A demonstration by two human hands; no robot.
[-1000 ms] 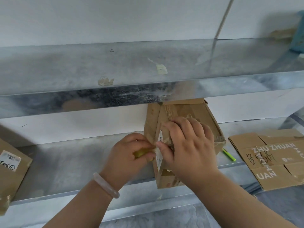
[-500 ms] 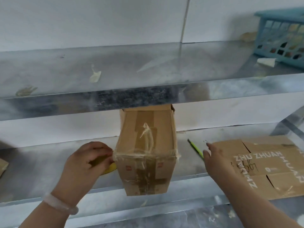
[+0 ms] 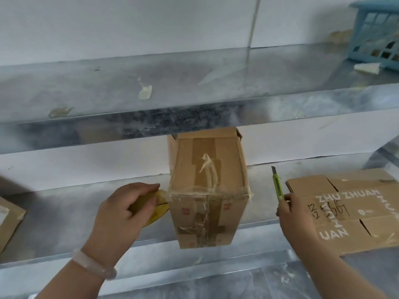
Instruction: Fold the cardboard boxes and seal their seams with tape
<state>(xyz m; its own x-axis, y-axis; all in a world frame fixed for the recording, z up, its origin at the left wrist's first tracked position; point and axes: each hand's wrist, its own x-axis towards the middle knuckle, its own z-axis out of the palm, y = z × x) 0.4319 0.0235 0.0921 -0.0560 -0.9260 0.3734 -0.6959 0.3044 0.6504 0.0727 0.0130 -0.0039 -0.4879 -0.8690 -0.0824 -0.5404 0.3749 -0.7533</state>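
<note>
The left hand [image 3: 127, 209] is curled around a yellowish roll of tape [image 3: 156, 209], fingers over its top, holding it just beside the left face of the folded cardboard box [image 3: 208, 190]; a clear strip appears to run from the roll onto the box's near top edge, though the film is too glassy to be sure it is still joined. The right hand [image 3: 292, 212] sits to the right of the box, thumb and fingertips pinched on the near end of a green utility knife [image 3: 277, 186] whose blade end points away toward the wall.

The box stands in the middle of the lower metal shelf [image 3: 64, 203], its near end jutting slightly past the shelf's front lip. It is taped along the top seam and around the near edge, with wrinkled clear film over older brown tape. It looks light and probably empty, so it would slide or tip under a sideways pull from the tape; a flat palm on the top panel, or a grip across the two side walls near an edge, should steady it best. The board is stiff at folds and corners but gives in mid-panel, and the glossy tape is slick under fingers.

A flattened box [image 3: 354, 212] printed with white lettering lies to the right of the knife hand, and the corner of another carton [image 3: 9, 221] shows at the far left. On the upper shelf [image 3: 194, 83] a blue basket [image 3: 375, 33] sits at the far right.
</note>
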